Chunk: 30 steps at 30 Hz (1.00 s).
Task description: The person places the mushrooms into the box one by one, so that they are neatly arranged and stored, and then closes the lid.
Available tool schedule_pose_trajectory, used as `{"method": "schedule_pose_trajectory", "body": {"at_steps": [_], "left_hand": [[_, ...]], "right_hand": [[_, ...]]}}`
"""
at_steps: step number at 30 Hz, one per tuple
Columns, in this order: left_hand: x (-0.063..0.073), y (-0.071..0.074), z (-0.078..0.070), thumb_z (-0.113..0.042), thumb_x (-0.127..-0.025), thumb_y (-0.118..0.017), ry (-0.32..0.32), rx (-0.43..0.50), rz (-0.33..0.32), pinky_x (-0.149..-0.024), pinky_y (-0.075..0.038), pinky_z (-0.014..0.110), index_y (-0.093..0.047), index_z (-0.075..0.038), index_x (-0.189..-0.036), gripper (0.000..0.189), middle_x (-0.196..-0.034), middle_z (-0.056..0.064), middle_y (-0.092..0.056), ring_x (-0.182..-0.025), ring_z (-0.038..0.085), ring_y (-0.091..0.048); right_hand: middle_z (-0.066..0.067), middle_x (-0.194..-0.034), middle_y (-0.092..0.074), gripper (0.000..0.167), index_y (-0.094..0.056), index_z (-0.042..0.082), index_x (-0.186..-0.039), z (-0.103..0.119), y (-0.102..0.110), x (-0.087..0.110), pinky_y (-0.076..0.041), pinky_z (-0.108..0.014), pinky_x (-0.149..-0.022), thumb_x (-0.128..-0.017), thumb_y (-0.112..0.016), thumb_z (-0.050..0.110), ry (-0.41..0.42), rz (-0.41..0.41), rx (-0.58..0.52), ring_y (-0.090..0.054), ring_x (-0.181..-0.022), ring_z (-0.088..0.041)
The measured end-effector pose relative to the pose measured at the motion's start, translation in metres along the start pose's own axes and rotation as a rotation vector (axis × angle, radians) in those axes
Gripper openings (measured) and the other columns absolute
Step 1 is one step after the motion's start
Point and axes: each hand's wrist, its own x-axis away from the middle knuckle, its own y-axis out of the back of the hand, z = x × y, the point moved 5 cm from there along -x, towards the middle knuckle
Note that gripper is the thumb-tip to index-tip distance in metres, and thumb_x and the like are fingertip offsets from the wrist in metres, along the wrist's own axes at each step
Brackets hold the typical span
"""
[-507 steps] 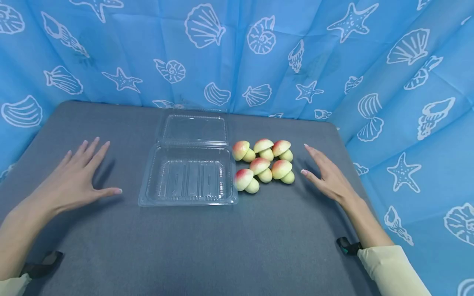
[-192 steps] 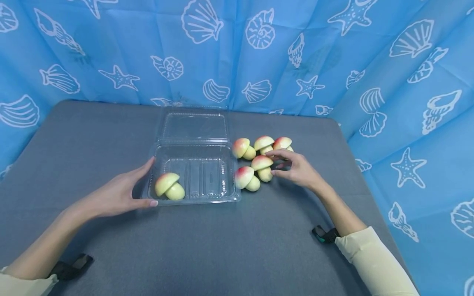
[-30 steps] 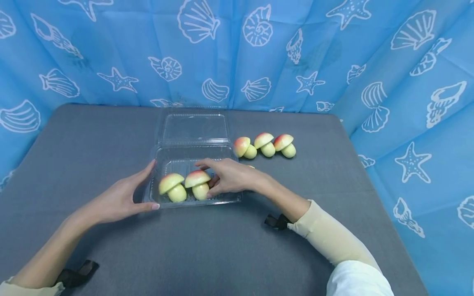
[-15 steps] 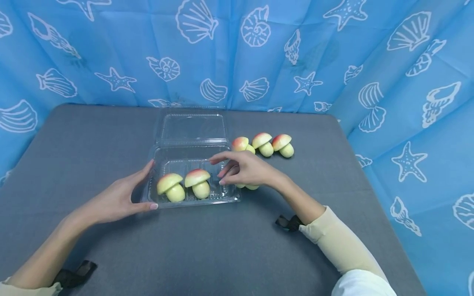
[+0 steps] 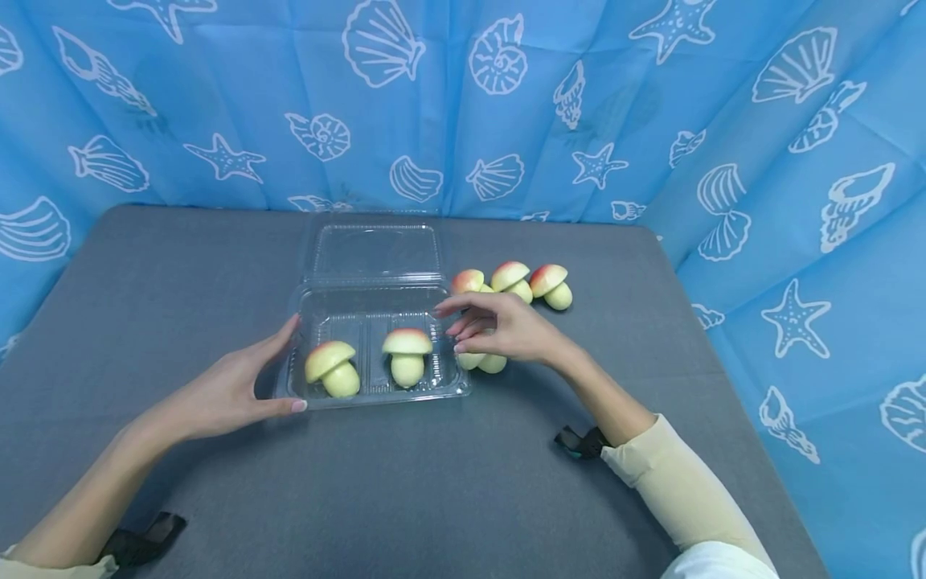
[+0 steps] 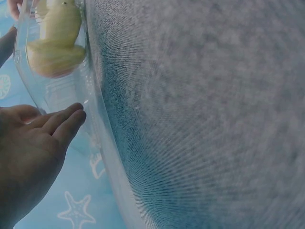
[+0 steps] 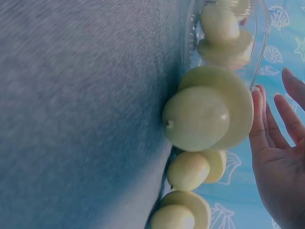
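Note:
A clear plastic clamshell container (image 5: pixel 376 396) lies with its lid folded back. Two toy mushrooms sit in its tray, the left mushroom (image 5: pixel 333 368) tilted and the right mushroom (image 5: pixel 407 357) with its stem toward me. My left hand (image 5: pixel 217 390) touches the container's left end with fingers and thumb spread, as the left wrist view also shows. Over the tray's right edge hovers my right hand (image 5: pixel 506 328), holding nothing, its fingers loosely bent. Partly hidden beneath it is another mushroom (image 5: pixel 492 364) on the table; in the right wrist view a mushroom (image 7: pixel 209 109) stands close to the fingers.
Behind the right hand, a row of three more toy mushrooms holds a left mushroom (image 5: pixel 468 281), a middle mushroom (image 5: pixel 510 277) and a right mushroom (image 5: pixel 549 281). The grey table (image 5: pixel 405 490) ends at a blue shell-patterned curtain (image 5: pixel 448 104).
Two mushrooms have gone from the table into the tray since the earliest frame. Lately my right hand let go of the second and drew back right; that mushroom shifted right and turned. Left hand stays.

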Motion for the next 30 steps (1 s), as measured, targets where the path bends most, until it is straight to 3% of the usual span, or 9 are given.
{"method": "schedule_pose_trajectory", "body": {"at_steps": [12, 30], "left_hand": [[0.0, 0.0, 0.001, -0.05, -0.084, -0.076, 0.009, 0.005, 0.001, -0.109, -0.027, 0.069, -0.003, -0.012, -0.161, 0.113, -0.161, 0.027, -0.016, -0.14, 0.053, -0.027], [-0.002, 0.0, 0.002, -0.05, -0.084, -0.076, -0.003, 0.015, 0.007, -0.109, -0.027, 0.069, -0.001, -0.013, -0.161, 0.113, -0.162, 0.025, -0.016, -0.14, 0.053, -0.026]], "right_hand": [[-0.019, -0.126, -0.064, 0.05, -0.06, -0.001, -0.132, -0.004, 0.016, 0.016, -0.056, -0.037, -0.09, -0.085, -0.077, -0.001, -0.022, -0.044, 0.034, -0.068, -0.104, -0.029], [-0.028, -0.123, -0.062, 0.045, -0.059, -0.01, -0.127, -0.013, 0.038, 0.04, -0.049, -0.045, -0.101, -0.085, -0.073, -0.009, 0.021, -0.125, 0.105, -0.061, -0.114, -0.042]]}}
